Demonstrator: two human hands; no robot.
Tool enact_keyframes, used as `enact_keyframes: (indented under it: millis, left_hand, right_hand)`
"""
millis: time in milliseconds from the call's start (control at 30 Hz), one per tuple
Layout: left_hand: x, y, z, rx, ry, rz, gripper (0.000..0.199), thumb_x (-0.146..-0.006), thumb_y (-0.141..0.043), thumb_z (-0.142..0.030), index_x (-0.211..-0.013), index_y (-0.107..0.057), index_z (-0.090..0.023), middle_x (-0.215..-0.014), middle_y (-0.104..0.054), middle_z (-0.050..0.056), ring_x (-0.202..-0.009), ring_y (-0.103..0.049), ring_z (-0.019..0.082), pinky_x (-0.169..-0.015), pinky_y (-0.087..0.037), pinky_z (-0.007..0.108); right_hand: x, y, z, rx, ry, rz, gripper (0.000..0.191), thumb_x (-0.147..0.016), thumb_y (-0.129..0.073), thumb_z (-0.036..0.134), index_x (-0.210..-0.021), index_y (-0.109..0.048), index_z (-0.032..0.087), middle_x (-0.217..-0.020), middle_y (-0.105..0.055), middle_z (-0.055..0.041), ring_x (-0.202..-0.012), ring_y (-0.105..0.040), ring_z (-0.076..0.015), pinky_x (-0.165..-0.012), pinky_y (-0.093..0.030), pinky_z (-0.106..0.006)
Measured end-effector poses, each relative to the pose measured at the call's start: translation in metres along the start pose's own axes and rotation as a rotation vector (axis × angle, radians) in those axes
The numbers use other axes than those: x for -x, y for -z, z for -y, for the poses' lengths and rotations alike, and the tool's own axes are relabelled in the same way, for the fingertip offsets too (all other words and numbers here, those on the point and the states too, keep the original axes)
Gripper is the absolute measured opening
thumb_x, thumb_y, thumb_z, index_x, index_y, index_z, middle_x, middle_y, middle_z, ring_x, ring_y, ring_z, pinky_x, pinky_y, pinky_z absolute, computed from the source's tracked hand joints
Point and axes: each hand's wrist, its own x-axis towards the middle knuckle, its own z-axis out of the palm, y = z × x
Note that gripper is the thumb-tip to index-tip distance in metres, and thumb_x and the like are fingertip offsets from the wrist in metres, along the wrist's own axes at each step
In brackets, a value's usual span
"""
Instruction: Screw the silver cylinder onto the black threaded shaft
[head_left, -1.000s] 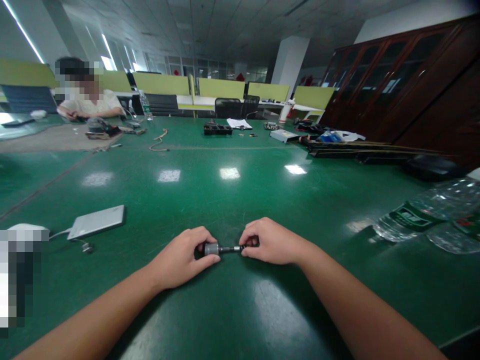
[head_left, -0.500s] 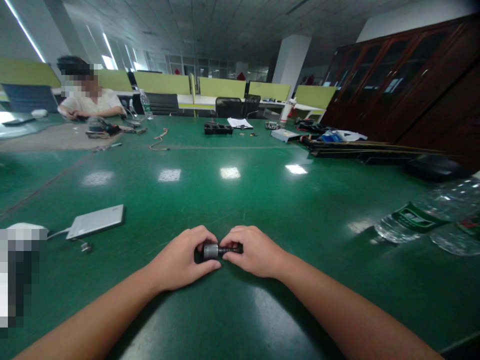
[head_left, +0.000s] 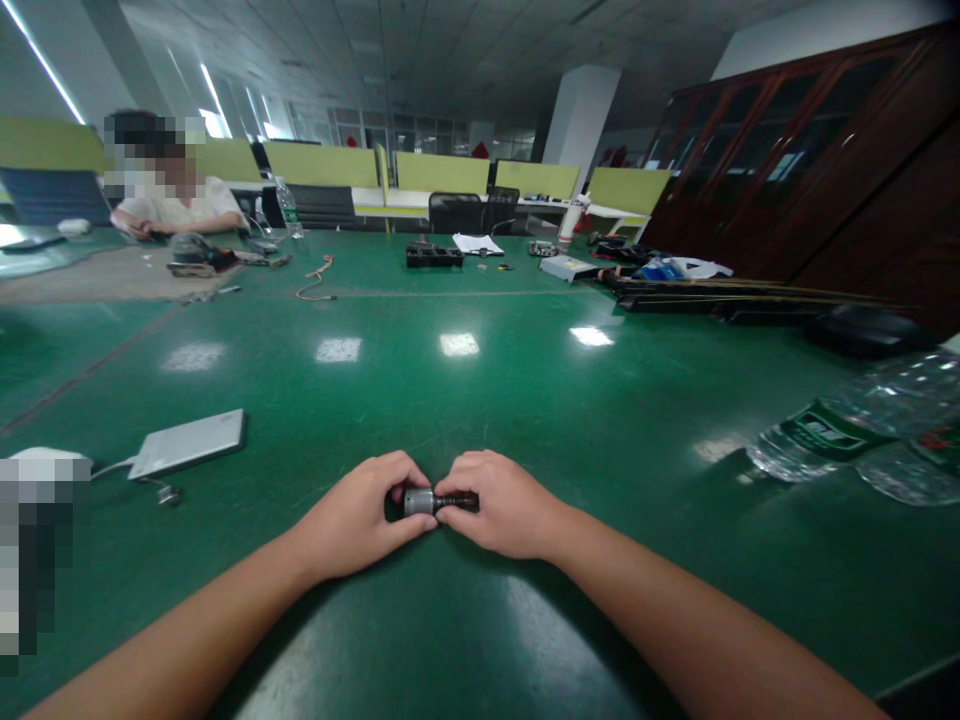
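A small grey metal cylinder point(head_left: 418, 502) with a thinner, dark ridged shaft point(head_left: 459, 501) lies sideways just above the green table, and its exact kind cannot be made out. My left hand point(head_left: 360, 520) curls round the cylinder from the left, thumb below and fingers above. The far left end is partly hidden in the palm. From the right, my right hand point(head_left: 506, 508) pinches the shaft between thumb and fingers. Both thumbs almost meet where shaft and cylinder join.
On the left are a white power bank point(head_left: 187, 443) with a cable and a small metal piece point(head_left: 169, 495). Water bottles point(head_left: 832, 430) lie on the right. Farther back are a black tray point(head_left: 434, 256), a cord point(head_left: 315, 282), dark strips point(head_left: 697, 296) and a seated person point(head_left: 176, 205).
The whole view has shifted slightly left. Both hands keep hold of the metal part, with the fingers nearly in the same place.
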Motion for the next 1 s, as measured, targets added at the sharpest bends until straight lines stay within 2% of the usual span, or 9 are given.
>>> enact_keyframes:
  millis: [1000]
  left_hand:
    - [0.004,0.001,0.001,-0.034,0.005,0.005,0.02,-0.085,-0.068,-0.037,-0.096,-0.062,-0.02,-0.087,-0.062,0.001,-0.078,-0.058,0.019,-0.071,-0.042,0.03]
  right_hand:
    - [0.004,0.011,-0.005,0.036,0.033,0.046,0.016,-0.082,-0.067,0.023,-0.095,-0.075,0.017,-0.081,-0.07,-0.004,-0.078,-0.061,-0.0167,-0.074,-0.043,-0.028]
